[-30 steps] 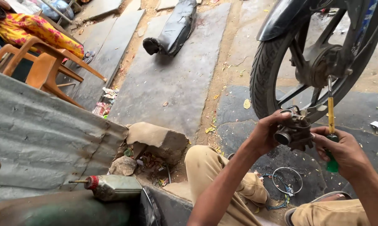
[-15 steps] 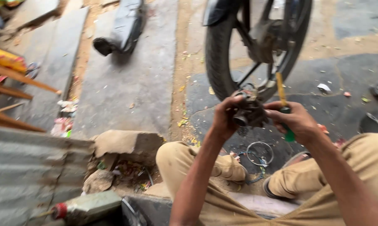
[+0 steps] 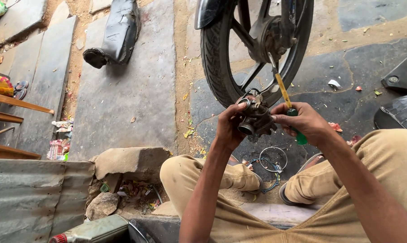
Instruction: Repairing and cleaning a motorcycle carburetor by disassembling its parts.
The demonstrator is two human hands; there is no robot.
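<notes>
My left hand (image 3: 229,127) grips a small dark metal engine part, a carburettor (image 3: 255,120), held up in front of my knees. My right hand (image 3: 305,121) touches the part's right side and holds a screwdriver (image 3: 286,99) with a yellow shaft and green handle, its tip pointing up and away. A motorcycle wheel (image 3: 253,45) with a black tyre stands just beyond both hands. On the ground under the hands lies a metal ring (image 3: 273,158) with some blue wire.
A black motorcycle seat (image 3: 115,33) lies on the stone slabs at upper left. A broken concrete block (image 3: 131,161) sits by my left knee, with rubble below it. Corrugated metal sheet (image 3: 32,198) at lower left. Black bike parts (image 3: 401,103) at the right edge.
The view has swung left and down, so the wheel and my hands now sit near the centre. Both hands still hold the carburettor and screwdriver together.
</notes>
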